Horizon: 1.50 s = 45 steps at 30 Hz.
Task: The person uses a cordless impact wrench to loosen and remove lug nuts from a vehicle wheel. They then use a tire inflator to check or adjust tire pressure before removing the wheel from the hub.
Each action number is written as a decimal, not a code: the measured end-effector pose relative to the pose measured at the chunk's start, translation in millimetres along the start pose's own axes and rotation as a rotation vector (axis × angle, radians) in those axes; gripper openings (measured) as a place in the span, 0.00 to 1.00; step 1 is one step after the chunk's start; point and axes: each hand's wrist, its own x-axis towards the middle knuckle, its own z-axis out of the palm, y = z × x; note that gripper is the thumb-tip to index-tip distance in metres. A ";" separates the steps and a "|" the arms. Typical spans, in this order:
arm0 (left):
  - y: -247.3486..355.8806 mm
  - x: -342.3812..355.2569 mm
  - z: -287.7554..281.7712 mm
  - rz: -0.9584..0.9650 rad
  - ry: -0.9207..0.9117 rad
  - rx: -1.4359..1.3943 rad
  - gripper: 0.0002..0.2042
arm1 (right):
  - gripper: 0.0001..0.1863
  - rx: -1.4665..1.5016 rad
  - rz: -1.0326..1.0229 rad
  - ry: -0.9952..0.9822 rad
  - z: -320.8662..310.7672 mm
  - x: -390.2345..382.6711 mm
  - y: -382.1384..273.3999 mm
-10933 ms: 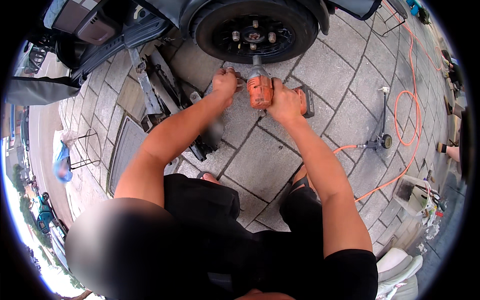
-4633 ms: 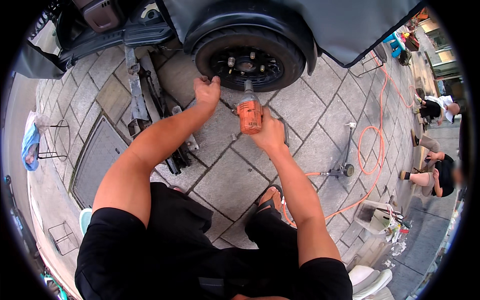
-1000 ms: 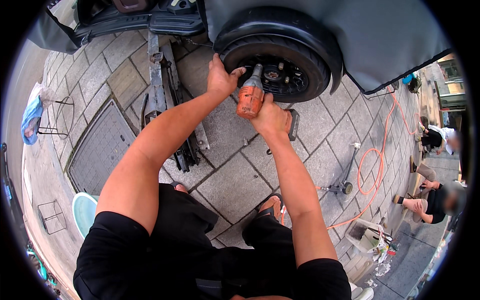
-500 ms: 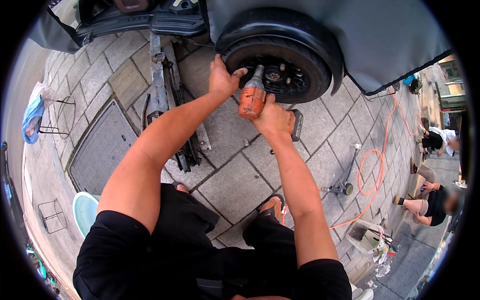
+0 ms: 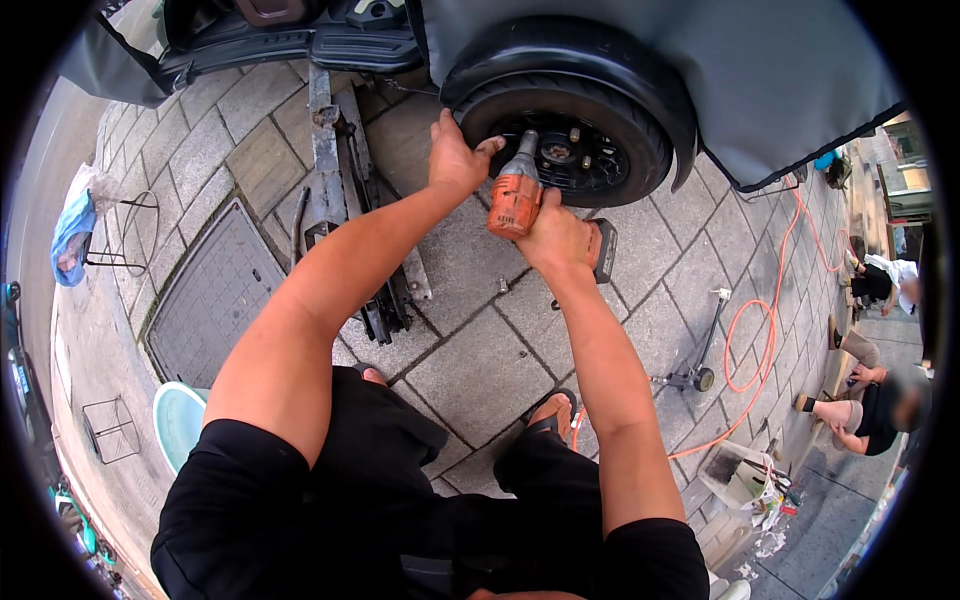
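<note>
A black car wheel (image 5: 570, 110) sits under the wheel arch at the top, its hub and studs facing me. My right hand (image 5: 560, 238) grips an orange impact wrench (image 5: 516, 195) whose nose points into the hub. My left hand (image 5: 457, 155) rests flat on the tyre's left side, fingers spread over the rubber. I am crouched on grey paving slabs, knees and a sandalled foot (image 5: 552, 412) below.
A floor jack (image 5: 345, 210) lies left of the wheel by a metal ground cover (image 5: 205, 295). An orange hose (image 5: 765, 330) loops to the right past a small wheeled tool (image 5: 695, 375). Another person (image 5: 875, 400) sits at the right edge. A pale tub (image 5: 180, 425) stands at the lower left.
Over the last second my left hand has stayed on the tyre and the wrench has stayed at the hub. Earlier the wrench was held lower, away from the wheel.
</note>
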 end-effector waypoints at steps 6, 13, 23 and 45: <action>1.4 -1.2 0.4 -0.002 0.007 -0.008 0.51 | 0.29 -0.036 -0.025 0.004 -3.6 -2.1 -1.4; 2.0 -1.4 -0.9 0.005 0.000 -0.016 0.50 | 0.28 -0.048 -0.034 -0.008 -7.2 -1.8 -2.3; 1.2 -1.0 -0.1 0.011 0.003 -0.014 0.50 | 0.26 -0.082 -0.044 -0.022 -12.7 -0.4 -1.3; 0.1 -1.1 1.6 0.016 0.003 -0.038 0.51 | 0.24 -0.193 -0.146 0.051 -18.0 -2.5 3.4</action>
